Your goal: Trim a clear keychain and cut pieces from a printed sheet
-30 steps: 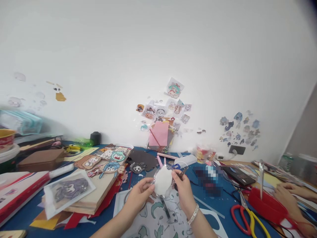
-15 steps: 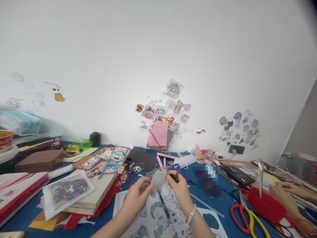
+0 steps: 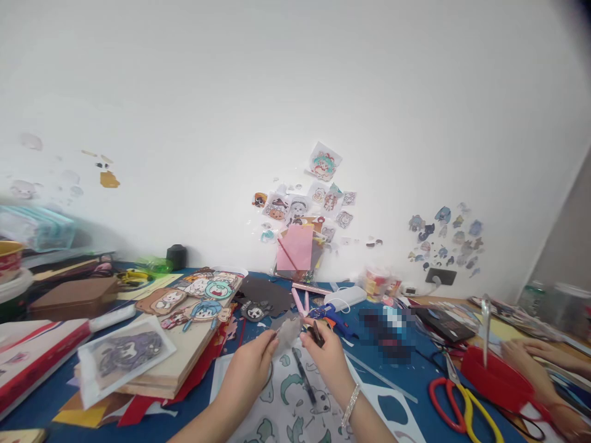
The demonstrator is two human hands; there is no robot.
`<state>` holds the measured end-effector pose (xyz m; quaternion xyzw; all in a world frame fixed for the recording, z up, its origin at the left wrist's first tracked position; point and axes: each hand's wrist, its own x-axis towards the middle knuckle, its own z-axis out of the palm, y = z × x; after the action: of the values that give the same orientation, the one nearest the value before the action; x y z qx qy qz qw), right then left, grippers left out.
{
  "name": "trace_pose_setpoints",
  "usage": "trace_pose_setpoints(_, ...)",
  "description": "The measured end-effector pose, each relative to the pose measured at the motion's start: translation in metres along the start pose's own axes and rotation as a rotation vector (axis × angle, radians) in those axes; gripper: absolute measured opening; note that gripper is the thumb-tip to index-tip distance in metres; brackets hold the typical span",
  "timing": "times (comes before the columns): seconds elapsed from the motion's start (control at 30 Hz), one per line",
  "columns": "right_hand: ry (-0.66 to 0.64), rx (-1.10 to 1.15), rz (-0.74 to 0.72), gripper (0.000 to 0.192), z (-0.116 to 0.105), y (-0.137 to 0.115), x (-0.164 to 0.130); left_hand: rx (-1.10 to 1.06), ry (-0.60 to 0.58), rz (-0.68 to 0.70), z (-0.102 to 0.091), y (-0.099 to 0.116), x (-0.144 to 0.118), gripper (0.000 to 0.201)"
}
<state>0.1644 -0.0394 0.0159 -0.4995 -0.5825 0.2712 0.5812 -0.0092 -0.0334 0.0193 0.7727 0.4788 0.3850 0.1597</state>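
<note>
2 hands up over the printed sheet [image 3: 295, 406], head view only. Left hand [image 3: 252, 369] and right hand [image 3: 325, 357] each pinching an edge of a small clear-backed cutout [image 3: 287, 329], held just above the table between them. Right hand also gripping a dark tool [image 3: 317, 334], too blurred to identify. Black pen [image 3: 302, 381] lying loose on the sheet below. Judging by that: cutout already trimmed free and in hand, not yet set down or stuck anywhere. Finished character cutouts [image 3: 203, 295] piled on the board at left. Red scissors [image 3: 455, 400] idle at right, beside another person's hand [image 3: 530, 363].
</note>
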Motion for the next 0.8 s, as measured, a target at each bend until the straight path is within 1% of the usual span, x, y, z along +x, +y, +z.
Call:
trace_pose_setpoints(0.1,-0.073,0.079,0.000,0.053,0.006,0.004,-0.003,0.210,0.021,0.236,0.003,-0.003,-0.002,0.030)
trace_pose_setpoints(0.17,-0.110,0.129,-0.014,0.063,0.011,0.008,-0.005,0.260,0.036,0.386,0.006,-0.004,-0.003,0.030)
trace_pose_setpoints(0.2,-0.123,0.140,-0.016,0.066,0.013,0.009,-0.006,0.258,0.041,0.433,0.007,-0.005,-0.003,0.030)
trace_pose_setpoints(0.27,-0.147,0.142,-0.018,0.063,0.016,0.007,-0.008,0.225,0.029,0.490,0.009,-0.005,-0.004,0.035)
trace_pose_setpoints(0.37,-0.159,0.133,-0.046,0.040,0.017,-0.001,-0.009,0.144,-0.040,0.523,0.011,-0.005,-0.006,0.055)
trace_pose_setpoints(0.43,-0.150,0.129,-0.062,0.030,0.014,-0.008,-0.009,0.087,-0.082,0.483,0.012,-0.006,-0.006,0.055)
trace_pose_setpoints(0.47,-0.144,0.125,-0.067,0.027,0.012,-0.010,-0.008,0.050,-0.080,0.434,0.013,-0.006,-0.005,0.053)
trace_pose_setpoints(0.53,-0.147,0.123,-0.061,0.021,0.006,-0.013,-0.005,-0.042,-0.025,0.288,0.014,-0.009,-0.002,0.049)
trace_pose_setpoints(0.6,-0.153,0.148,-0.010,0.014,0.000,-0.013,-0.003,-0.163,0.048,0.098,0.013,-0.010,0.003,0.052)
trace_pose_setpoints(0.63,-0.145,0.173,0.028,0.015,-0.002,-0.012,-0.002,-0.252,0.041,0.013,0.012,-0.009,0.006,0.055)
trace_pose_setpoints(0.67,-0.131,0.207,0.066,0.018,-0.004,-0.010,-0.002,-0.373,-0.012,-0.049,0.010,-0.008,0.008,0.058)
trace_pose_setpoints(0.7,-0.114,0.239,0.100,0.023,-0.005,-0.009,-0.001,-0.519,-0.108,-0.092,0.008,-0.006,0.010,0.060)
trace_pose_setpoints(0.73,-0.099,0.262,0.123,0.028,-0.006,-0.007,-0.001,-0.674,-0.229,-0.120,0.005,-0.003,0.010,0.060)
trace_pose_setpoints(0.77,-0.090,0.269,0.132,0.033,-0.006,-0.006,-0.001,-0.818,-0.349,-0.140,0.003,0.001,0.010,0.059)
trace_pose_setpoints(0.8,-0.091,0.260,0.133,0.036,-0.005,-0.004,0.000,-0.927,-0.439,-0.168,0.001,0.005,0.009,0.058)
